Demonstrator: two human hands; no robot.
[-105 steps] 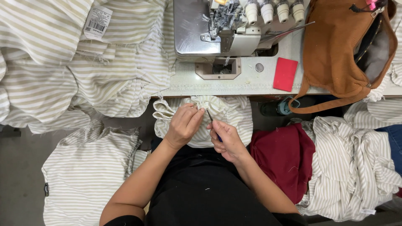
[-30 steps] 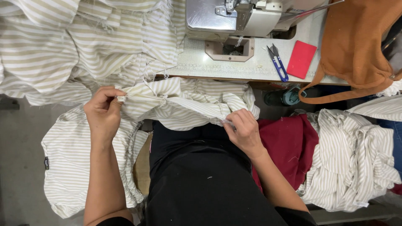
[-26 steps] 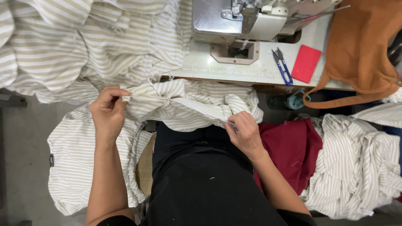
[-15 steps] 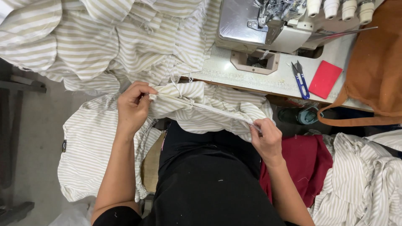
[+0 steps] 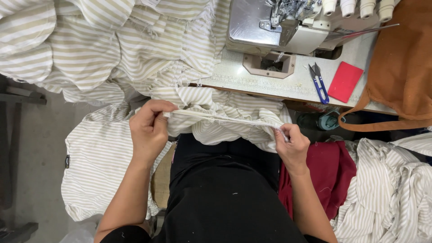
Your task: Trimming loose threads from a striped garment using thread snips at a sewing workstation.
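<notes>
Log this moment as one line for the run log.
left hand: pinching striped cloth | right hand: pinching its other end | cloth: stretched taut

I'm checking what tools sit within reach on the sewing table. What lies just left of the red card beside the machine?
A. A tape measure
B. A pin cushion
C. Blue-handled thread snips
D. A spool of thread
C: blue-handled thread snips lie on the white table just left of the red card, while the left hand and right hand hold the striped fabric stretched between them.
</notes>
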